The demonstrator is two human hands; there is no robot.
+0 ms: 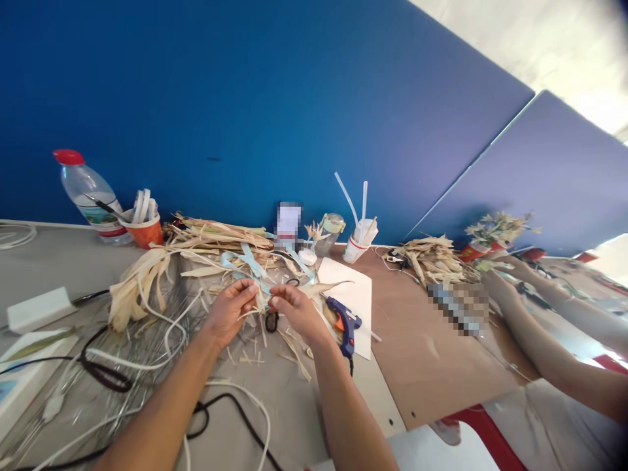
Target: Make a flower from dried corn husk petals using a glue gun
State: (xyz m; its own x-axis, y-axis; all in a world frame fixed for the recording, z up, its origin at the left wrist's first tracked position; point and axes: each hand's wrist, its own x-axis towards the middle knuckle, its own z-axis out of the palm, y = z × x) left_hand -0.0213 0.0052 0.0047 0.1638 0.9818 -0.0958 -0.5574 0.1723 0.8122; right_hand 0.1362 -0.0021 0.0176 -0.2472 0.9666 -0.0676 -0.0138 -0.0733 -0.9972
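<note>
In the middle of the head view, my left hand (231, 310) pinches a small pale piece of corn husk (260, 299) between thumb and fingers. My right hand (297, 310) faces it closely, thumb and fingertips pressed together; what lies between them is too small to make out. Light blue ribbon (251, 261) lies behind my hands. Husk scraps (251, 357) are scattered on the desk beneath them. To the right of my right hand, a blue glue gun (347, 324) rests partly on white paper (364, 296).
Dried husks (220, 234) are piled along the blue partition (255, 118). A bottle (93, 196), a red cup (143, 230), a jar (330, 234) and a cup with straws (356, 247) stand there. White cables (147, 366) and wires cover the left side. Another person's arms (544, 327) reach in at right.
</note>
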